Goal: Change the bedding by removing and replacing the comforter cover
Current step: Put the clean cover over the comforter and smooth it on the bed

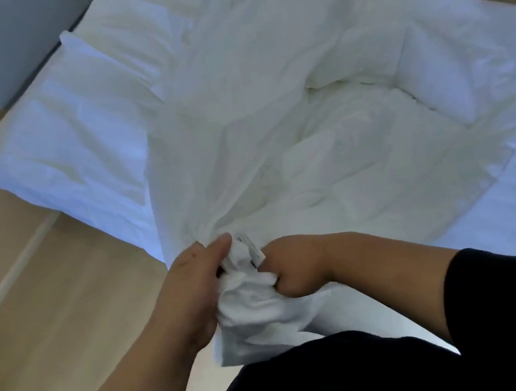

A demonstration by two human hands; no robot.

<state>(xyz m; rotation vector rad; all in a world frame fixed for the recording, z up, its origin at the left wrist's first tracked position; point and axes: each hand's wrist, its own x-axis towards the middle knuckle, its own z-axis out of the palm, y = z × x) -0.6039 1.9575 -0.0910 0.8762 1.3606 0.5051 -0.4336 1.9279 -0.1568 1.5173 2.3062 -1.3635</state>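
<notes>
The comforter cover point(267, 97) lay rumpled across the bed point(63, 153), its bunched corner at the near edge. We clenched that corner with our left hand point(193, 286) and right hand point(291, 267). It could slip if we tugged hard against the comforter's weight. Bare floor point(47, 318) lay open to the left.

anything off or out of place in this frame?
Nothing damaged or spilled. The white bedding lies crumpled across the bed, and part of it on the right spreads onto the wooden floor. Both hands, left and right, grip one bunched corner, where a small tag shows.
</notes>
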